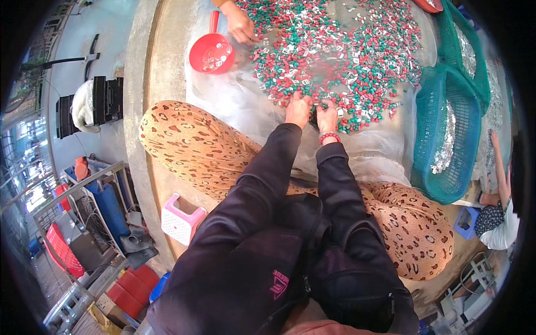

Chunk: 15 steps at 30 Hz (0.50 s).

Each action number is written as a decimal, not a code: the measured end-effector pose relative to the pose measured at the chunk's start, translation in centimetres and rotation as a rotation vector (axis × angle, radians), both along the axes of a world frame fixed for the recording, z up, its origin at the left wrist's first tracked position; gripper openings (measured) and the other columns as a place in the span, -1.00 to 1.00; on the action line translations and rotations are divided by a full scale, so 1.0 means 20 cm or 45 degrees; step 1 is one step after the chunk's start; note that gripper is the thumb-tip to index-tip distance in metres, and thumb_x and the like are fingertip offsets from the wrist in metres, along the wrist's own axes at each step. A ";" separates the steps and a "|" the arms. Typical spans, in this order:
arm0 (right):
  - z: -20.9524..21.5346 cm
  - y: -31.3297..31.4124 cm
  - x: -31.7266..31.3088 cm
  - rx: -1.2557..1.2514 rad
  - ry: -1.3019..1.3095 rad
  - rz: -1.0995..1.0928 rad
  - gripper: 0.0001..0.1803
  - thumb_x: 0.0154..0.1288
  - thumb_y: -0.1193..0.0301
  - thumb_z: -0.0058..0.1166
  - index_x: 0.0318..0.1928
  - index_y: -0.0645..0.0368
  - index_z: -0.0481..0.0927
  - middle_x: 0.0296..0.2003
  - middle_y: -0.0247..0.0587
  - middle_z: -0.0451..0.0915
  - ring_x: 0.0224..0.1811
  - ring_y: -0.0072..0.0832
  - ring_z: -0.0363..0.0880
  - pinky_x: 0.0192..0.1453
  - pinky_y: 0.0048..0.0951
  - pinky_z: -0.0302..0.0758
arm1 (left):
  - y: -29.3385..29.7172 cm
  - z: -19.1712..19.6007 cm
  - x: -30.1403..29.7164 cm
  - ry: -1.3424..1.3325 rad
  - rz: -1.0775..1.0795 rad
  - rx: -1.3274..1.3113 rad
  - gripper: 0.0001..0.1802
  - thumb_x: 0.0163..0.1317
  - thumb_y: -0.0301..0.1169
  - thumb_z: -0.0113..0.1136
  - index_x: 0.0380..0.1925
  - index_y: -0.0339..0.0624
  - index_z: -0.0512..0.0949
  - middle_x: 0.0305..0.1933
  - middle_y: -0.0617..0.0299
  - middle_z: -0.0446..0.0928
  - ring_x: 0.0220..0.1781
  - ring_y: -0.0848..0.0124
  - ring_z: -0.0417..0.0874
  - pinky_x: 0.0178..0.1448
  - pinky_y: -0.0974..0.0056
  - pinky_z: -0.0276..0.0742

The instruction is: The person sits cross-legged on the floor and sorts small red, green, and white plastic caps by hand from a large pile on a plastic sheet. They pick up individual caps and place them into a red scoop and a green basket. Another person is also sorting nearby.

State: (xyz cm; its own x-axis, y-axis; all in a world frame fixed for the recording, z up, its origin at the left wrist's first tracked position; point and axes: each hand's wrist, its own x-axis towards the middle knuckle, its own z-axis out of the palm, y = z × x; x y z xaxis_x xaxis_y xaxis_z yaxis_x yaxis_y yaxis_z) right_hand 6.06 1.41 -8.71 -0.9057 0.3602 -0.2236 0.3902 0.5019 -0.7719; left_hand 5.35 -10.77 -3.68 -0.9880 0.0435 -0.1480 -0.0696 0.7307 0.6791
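Note:
A wide spread of small red and green pieces (312, 53), mixed with pale square buckle-like pieces (357, 78), lies on a clear plastic sheet (223, 100). At its near edge my left hand (298, 110) reaches down with bent fingers among the pieces. Just to its right is my right hand (327, 117), a red bead bracelet (329, 137) on its wrist, its fingers curled together over the pile. What either hand's fingertips hold is too small and partly hidden to tell.
Another person's hand (240, 25) touches the pile's far left, beside a red handled dipper (195, 49) with pale pieces inside. Teal baskets (472, 95) with shiny pieces stand at right. A pink-and-white stool (177, 223) is at lower left. Another person (499, 223) is far right.

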 end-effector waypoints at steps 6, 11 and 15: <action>-0.09 0.07 -0.07 -0.896 0.142 -0.831 -0.90 0.24 0.51 0.07 -0.22 0.12 0.58 -0.68 -0.50 0.35 -0.76 -0.72 0.20 -0.75 -0.66 0.09 | 0.06 0.09 -0.12 0.145 0.037 0.022 -0.73 0.00 -0.43 0.32 -0.23 0.00 0.63 -0.16 0.07 0.47 -0.11 0.12 0.52 -0.12 0.07 0.49; 0.15 0.26 -0.07 -1.080 0.394 -1.275 -0.75 0.24 0.59 -0.08 -0.06 0.26 0.51 -0.43 -0.36 0.44 -0.49 -0.66 0.35 -0.49 -0.62 0.29 | 0.14 0.16 -0.28 0.244 -0.272 -0.253 -0.78 0.08 -0.38 0.27 -0.22 0.05 0.65 -0.16 0.11 0.46 -0.06 0.12 0.49 -0.11 0.05 0.51; 0.32 0.33 -0.09 -1.090 0.452 -1.415 -0.74 0.23 0.63 -0.14 -0.07 0.24 0.47 -0.44 -0.35 0.39 -0.51 -0.64 0.30 -0.49 -0.57 0.26 | 0.16 0.20 -0.45 0.066 -0.296 -0.200 -0.87 0.10 -0.29 0.20 -0.39 -0.02 0.66 -0.35 0.09 0.55 -0.20 0.03 0.57 -0.12 0.03 0.54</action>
State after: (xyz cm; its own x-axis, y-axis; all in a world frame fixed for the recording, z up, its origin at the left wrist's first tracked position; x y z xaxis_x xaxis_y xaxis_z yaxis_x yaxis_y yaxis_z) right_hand 4.20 7.96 -2.37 -0.3045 0.7747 -0.5542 -0.0087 -0.5840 -0.8117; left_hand -3.58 -7.65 0.28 -0.9607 0.2503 -0.1201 0.1442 0.8196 0.5545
